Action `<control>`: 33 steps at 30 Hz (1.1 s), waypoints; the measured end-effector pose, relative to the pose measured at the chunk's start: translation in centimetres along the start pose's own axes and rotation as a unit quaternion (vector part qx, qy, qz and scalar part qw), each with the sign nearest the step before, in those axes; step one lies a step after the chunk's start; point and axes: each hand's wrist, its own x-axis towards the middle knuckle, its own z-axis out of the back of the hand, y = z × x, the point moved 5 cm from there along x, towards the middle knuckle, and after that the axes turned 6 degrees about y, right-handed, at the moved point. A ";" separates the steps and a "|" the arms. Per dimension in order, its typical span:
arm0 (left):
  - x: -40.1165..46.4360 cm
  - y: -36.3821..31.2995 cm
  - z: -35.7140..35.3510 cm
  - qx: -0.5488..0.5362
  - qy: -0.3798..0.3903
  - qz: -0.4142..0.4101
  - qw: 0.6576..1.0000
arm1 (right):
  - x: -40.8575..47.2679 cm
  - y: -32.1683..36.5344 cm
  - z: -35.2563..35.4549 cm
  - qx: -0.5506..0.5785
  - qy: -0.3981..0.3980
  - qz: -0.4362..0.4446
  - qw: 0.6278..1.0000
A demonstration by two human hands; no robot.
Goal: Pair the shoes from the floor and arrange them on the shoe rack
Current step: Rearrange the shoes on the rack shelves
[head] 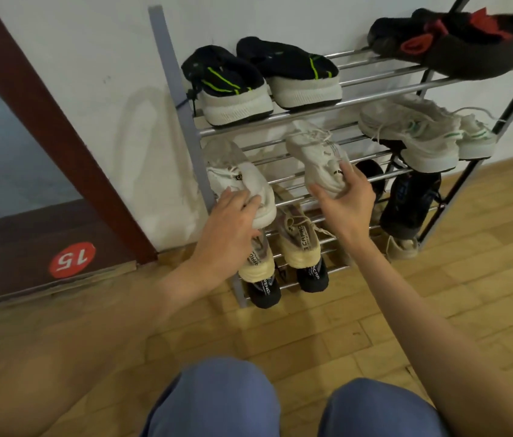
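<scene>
Head view, looking down at a chrome-barred shoe rack (308, 113) against a white wall.

Left hand (227, 225) at the rack's left end, second shelf down: fingers curled over the heel of a white sneaker (236, 181), gripping it, toe pointing toward the wall. Right hand (343, 200) at mid-rack on the same shelf: thumb and fingers wrapped round the heel of a second white sneaker (315, 152), toe raised toward the wall.

On the rack's top shelf, left: a black pair with green stripes (261, 77). Top right: dark shoes with red patches (457, 42). Right of the held sneaker, same shelf: a white pair with green marks (425, 137). Below: cream lettered shoes (299, 241), then black shoes (312, 277) on the lowest bars.

Before the rack: wooden floor (312, 335) and knees in blue trousers (227, 402).
</scene>
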 end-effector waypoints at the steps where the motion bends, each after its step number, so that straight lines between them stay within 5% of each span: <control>1: 0.2 0.2 0.1 -0.003 -0.017 0.001 1.000 | -0.3 0.1 0.0 0.015 -0.005 -0.001 1.000; 17: 1.5 -0.4 0.6 0.142 -0.092 0.037 0.985 | 0.0 3.1 -3.9 -0.008 0.080 0.019 0.997; 26: 0.9 0.4 -1.0 0.052 -0.094 -0.006 0.994 | -0.5 1.0 -4.1 -0.040 0.149 0.056 0.986; 33: -2.7 0.2 -2.3 -0.045 -0.238 -0.025 0.970 | -1.0 0.3 -4.5 -0.036 0.134 0.125 0.982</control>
